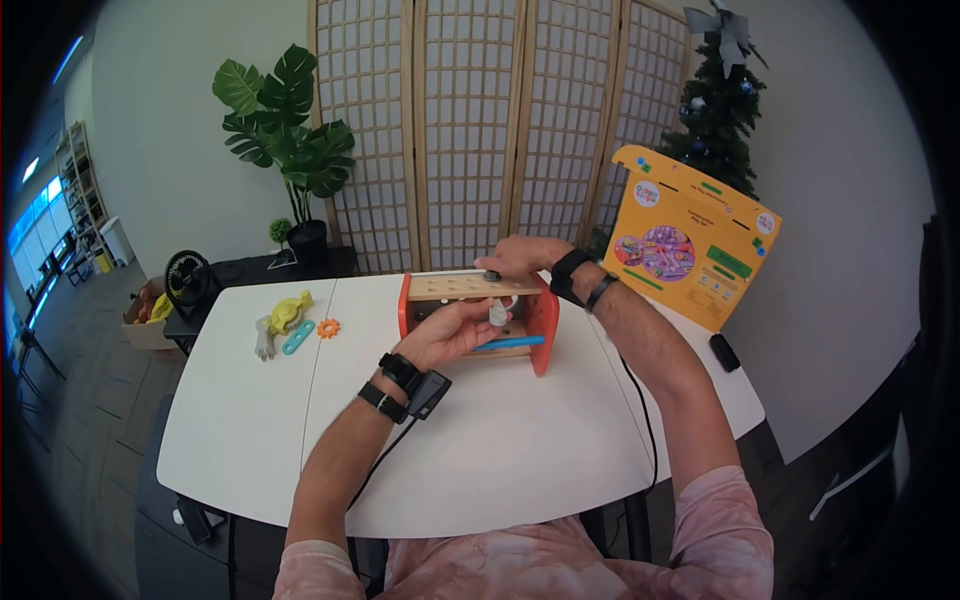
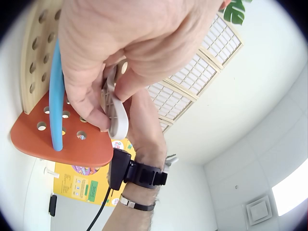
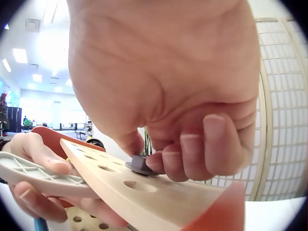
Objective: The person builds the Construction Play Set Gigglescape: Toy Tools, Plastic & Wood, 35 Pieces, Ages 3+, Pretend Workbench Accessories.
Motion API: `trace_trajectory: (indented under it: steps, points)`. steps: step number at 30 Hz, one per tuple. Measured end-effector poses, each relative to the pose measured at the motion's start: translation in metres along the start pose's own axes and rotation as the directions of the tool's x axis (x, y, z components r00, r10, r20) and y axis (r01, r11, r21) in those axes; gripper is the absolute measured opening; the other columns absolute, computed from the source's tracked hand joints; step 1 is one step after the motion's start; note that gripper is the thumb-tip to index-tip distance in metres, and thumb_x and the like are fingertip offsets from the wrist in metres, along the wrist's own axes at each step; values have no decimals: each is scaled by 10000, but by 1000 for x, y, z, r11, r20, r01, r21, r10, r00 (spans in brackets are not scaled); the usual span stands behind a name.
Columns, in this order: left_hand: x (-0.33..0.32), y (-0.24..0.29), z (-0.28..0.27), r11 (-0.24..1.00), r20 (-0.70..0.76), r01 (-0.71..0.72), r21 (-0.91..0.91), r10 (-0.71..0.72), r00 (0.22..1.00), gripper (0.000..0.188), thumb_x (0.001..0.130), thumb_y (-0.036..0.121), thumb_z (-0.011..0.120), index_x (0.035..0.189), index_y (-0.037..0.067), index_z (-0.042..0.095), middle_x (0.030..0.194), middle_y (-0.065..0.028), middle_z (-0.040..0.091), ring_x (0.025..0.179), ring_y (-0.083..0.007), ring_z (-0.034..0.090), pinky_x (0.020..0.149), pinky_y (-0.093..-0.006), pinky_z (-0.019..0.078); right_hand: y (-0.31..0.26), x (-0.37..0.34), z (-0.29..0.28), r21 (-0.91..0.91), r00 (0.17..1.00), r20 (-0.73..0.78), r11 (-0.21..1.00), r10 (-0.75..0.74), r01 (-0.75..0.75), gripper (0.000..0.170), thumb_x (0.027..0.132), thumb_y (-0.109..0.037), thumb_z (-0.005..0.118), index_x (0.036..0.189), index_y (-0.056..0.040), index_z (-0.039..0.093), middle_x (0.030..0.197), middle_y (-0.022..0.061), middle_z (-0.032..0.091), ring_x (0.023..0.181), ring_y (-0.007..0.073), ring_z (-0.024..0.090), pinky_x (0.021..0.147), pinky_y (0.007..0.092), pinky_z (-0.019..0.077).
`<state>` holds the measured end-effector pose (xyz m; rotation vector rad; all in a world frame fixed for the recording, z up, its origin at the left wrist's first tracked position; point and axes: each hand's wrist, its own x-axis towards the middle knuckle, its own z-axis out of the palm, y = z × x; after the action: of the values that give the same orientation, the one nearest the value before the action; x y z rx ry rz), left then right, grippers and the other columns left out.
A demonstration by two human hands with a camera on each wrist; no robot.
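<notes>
A toy workbench has a light wooden top board (image 1: pixel 440 287) with a row of holes, red side panels (image 1: pixel 547 325) and a blue bar (image 1: pixel 515 343) low at the front. My right hand (image 1: pixel 525 256) pinches a dark grey plastic bolt (image 3: pixel 139 165) at a hole in the top board, thumb and fingertips on its upper part. In front of the board, my left hand (image 1: pixel 440 337) grips a pale grey, ribbed plastic tool (image 2: pixel 118 118), its thumb on one side and fingers on the other. In the right wrist view this tool lies beside the board's edge.
On the table's left lie a yellow toy tool (image 1: pixel 290 312), a pale grey piece (image 1: pixel 264 340), a teal slotted strip (image 1: pixel 297 338) and an orange gear (image 1: pixel 328 328). A yellow box (image 1: pixel 690 240) stands at the back right, near a small black object (image 1: pixel 723 353). Cables trail from both wrists.
</notes>
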<state>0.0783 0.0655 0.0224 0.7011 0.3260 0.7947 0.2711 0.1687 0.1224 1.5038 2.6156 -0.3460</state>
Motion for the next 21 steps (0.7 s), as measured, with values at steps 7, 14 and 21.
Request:
trace_trajectory:
  steps: [7,14,21]
  points:
    - [1,0,-1,1000,-7,2,-4,-2,1000,431,1152,104,535,1539,-30,403,1465,-196,606,1249,-239,678,1050,-342,632,5,2,2,88,998,62,996,-30,25,641,1033,-542,502,1206,13,775,1120,224,792,984,382,758,905,471,585]
    - [-1,0,1,1000,-6,-2,-8,2,1000,429,1148,95,541,1535,-33,406,1474,-203,599,1262,-239,669,1057,-342,627,3,0,2,54,999,-1,997,-46,46,634,1028,-544,514,1155,13,789,1077,214,801,961,375,762,888,465,589]
    - [0,-1,1,1000,-8,-4,3,4,1000,424,1151,104,535,1532,-31,406,1464,-201,606,1247,-245,681,1036,-346,637,5,0,3,59,998,14,997,-58,57,626,1022,-554,509,1136,-16,806,1045,174,798,910,319,733,829,470,570]
